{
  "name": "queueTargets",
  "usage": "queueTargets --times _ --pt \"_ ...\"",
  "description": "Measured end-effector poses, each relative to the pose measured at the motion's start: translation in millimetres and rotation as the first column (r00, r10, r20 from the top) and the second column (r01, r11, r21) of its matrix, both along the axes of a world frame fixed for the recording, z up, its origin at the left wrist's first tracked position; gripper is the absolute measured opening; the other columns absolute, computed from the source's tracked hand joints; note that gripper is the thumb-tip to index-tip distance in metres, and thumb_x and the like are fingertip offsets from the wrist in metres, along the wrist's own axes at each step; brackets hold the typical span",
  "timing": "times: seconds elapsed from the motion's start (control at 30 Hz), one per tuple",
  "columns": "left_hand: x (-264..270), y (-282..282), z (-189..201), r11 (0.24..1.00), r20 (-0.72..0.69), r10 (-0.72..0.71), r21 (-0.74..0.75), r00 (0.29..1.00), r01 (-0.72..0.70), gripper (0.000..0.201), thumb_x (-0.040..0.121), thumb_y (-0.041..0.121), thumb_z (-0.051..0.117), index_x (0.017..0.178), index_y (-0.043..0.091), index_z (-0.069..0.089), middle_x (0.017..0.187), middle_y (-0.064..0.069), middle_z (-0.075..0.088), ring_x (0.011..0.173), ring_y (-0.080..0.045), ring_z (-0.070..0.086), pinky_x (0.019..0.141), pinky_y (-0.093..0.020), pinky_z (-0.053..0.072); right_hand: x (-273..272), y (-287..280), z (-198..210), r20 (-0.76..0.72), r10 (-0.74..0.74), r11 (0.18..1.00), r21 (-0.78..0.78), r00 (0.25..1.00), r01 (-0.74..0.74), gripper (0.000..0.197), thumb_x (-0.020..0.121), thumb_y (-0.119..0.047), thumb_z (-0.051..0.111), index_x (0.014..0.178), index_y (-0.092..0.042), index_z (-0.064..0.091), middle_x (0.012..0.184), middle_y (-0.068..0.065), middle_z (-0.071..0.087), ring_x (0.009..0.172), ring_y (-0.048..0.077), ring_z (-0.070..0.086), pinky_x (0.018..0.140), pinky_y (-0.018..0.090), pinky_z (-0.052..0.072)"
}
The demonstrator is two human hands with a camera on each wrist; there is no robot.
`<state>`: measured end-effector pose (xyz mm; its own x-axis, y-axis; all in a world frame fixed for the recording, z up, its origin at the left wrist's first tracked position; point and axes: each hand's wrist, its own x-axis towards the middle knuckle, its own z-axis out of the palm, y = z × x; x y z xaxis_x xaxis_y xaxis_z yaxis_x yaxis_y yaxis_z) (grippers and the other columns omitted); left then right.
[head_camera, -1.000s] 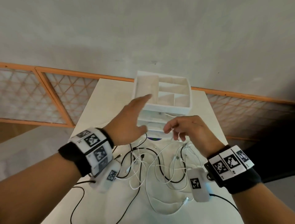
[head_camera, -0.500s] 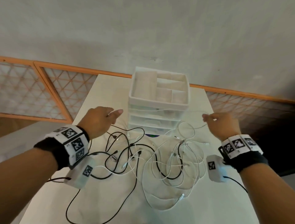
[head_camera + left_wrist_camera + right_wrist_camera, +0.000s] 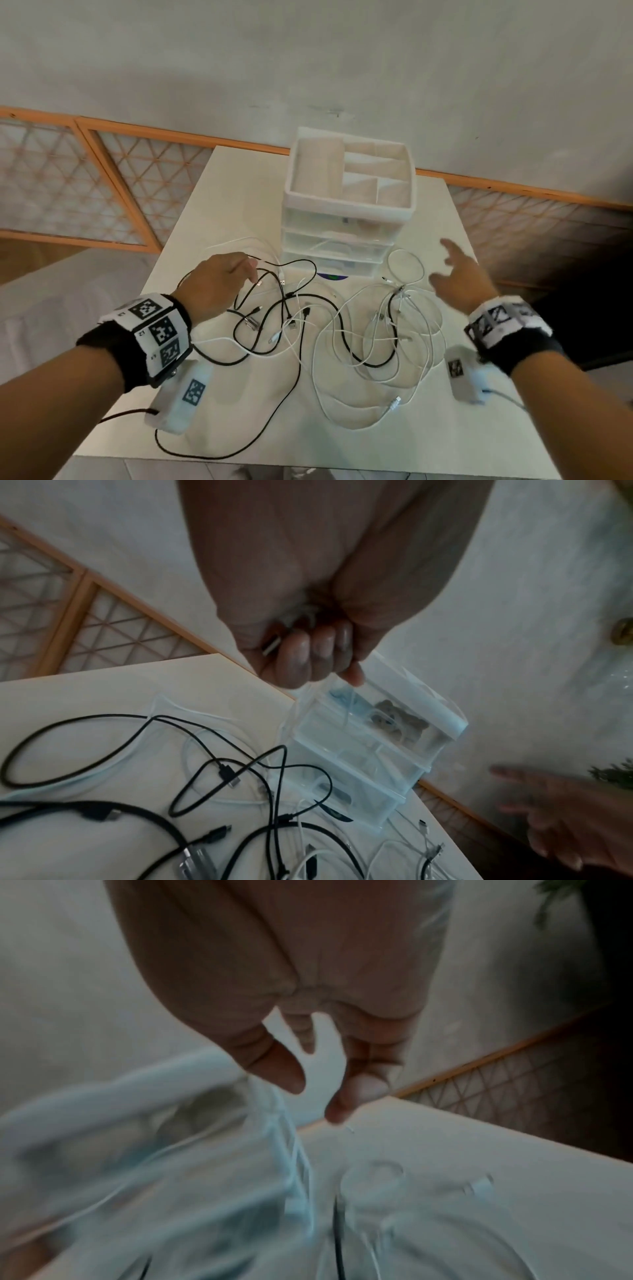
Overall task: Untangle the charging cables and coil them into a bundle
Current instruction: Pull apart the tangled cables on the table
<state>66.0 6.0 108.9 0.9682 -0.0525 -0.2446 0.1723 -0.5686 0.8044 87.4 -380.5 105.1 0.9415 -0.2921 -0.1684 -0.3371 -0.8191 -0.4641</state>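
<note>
A tangle of black cables (image 3: 287,294) and white cables (image 3: 424,346) lies spread over the white table (image 3: 239,192). My left hand (image 3: 248,270) hovers over the tangle's left side with its fingers curled. In the left wrist view the left hand (image 3: 308,653) grips a white cable with a metal plug showing in the fist. A thin white cable (image 3: 239,242) loops behind that hand. My right hand (image 3: 445,263) hangs above the table's right side, fingers spread and empty. The blurred right wrist view shows the right hand (image 3: 318,1085) with thumb and finger apart, holding nothing. A small white loop (image 3: 406,270) lies beside it.
A white and clear drawer organiser (image 3: 349,202) with a divided top tray stands at the back centre, close behind the cables. The table's front edge is near my forearms. An orange-framed lattice panel (image 3: 113,192) runs along the wall behind.
My right hand has let go of the white cable that was stretched between both hands and opened up. The cable has dropped to the table. My left hand still grips its end, lower now.
</note>
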Motion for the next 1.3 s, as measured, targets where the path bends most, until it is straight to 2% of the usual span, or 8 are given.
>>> queueTargets --times 0.17,0.27,0.4,0.63,0.8,0.87,1.1,1.3 --pt "-12.0 -10.0 -8.1 0.993 -0.067 -0.026 -0.114 0.997 0.019 0.025 0.103 0.015 0.040 0.096 0.010 0.063 0.052 -0.001 0.048 0.039 -0.013 0.039 0.040 -0.021 0.035 -70.8 95.9 -66.8 -0.162 0.348 0.934 -0.026 0.923 -0.357 0.017 0.079 -0.049 0.051 0.077 -0.039 0.065 0.091 -0.004 0.075 0.089 0.022 0.069 0.083 0.035 0.054" --pt "-18.0 -18.7 -12.5 0.997 -0.066 0.006 -0.074 0.998 -0.011 0.022 0.101 0.024 0.047 0.093 0.012 0.063 0.060 0.000 0.048 0.044 -0.011 0.037 0.043 -0.023 0.031 -94.8 143.1 -95.2 -0.387 0.403 0.886 -0.062 0.829 -0.459 0.051 0.082 -0.072 0.052 0.093 -0.025 0.069 0.098 -0.004 0.069 0.093 0.022 0.064 0.082 0.032 0.050" --pt "-29.3 -23.2 -14.9 1.000 -0.042 0.004 0.011 0.999 -0.003 0.027 0.096 0.033 0.056 0.078 0.015 0.065 0.049 0.010 0.044 0.050 -0.012 0.040 0.051 -0.028 0.031 -100.0 161.7 -109.9 -0.489 0.445 0.806 -0.146 0.750 -0.573 0.032 0.086 -0.040 0.056 0.111 -0.022 0.066 0.117 0.003 0.064 0.112 0.029 0.062 0.092 0.035 0.050" --pt "-33.0 -42.8 5.8 0.948 0.126 -0.077 -0.297 0.989 0.111 0.024 0.083 0.035 0.076 0.107 0.032 0.070 0.095 0.005 0.068 0.077 -0.005 0.064 0.072 -0.019 0.047 -56.4 152.4 8.7 0.074 0.494 0.869 -0.055 0.866 -0.492 0.024 0.085 -0.035 0.054 0.086 -0.025 0.077 0.085 -0.002 0.077 0.083 0.024 0.070 0.079 0.035 0.054" --pt "-20.8 -66.3 3.7 0.987 0.165 -0.127 -0.080 0.978 0.141 0.022 0.090 0.044 0.064 0.107 0.029 0.067 0.085 0.008 0.066 0.074 -0.007 0.063 0.068 -0.028 0.046 -49.4 138.1 97.6 0.468 0.307 0.910 0.111 0.829 -0.400 0.013 0.093 -0.022 0.069 0.098 -0.019 0.081 0.089 -0.017 0.074 0.069 -0.010 0.060 0.075 0.007 0.045" --pt "-17.5 -65.7 1.1 0.994 0.147 -0.102 -0.032 0.984 0.108 0.022 0.096 0.043 0.055 0.108 0.027 0.063 0.084 0.003 0.063 0.083 -0.018 0.064 0.066 -0.024 0.044 -47.2 125.1 110.3 0.585 0.190 0.923 0.167 0.788 -0.347 0.011 0.093 -0.019 0.069 0.094 -0.018 0.080 0.078 -0.018 0.071 0.061 -0.008 0.059 0.062 0.003 0.040" --pt "7.1 -52.6 23.2 0.979 0.208 -0.192 0.111 0.959 0.172 0.019 0.100 0.040 0.050 0.106 0.026 0.060 0.084 0.005 0.062 0.068 -0.017 0.056 0.057 -0.024 0.039 -57.2 96.9 109.2 0.800 -0.015 0.940 0.215 0.599 -0.264 0.010 0.097 -0.023 0.064 0.101 -0.025 0.073 0.080 -0.005 0.068 0.067 0.003 0.056 0.063 0.010 0.042" --pt "24.7 -47.3 88.8 0.898 0.411 0.160 -0.439 0.897 0.042 0.011 0.098 0.030 0.056 0.090 0.032 0.063 0.067 0.011 0.050 0.048 -0.005 0.038 0.048 -0.025 0.033 -52.1 57.5 40.8 0.308 0.011 1.000 -0.018 0.951 -0.005 0.028 0.095 -0.034 0.064 0.085 -0.009 0.074 0.072 0.004 0.069 0.072 0.022 0.064 0.066 0.031 0.043"
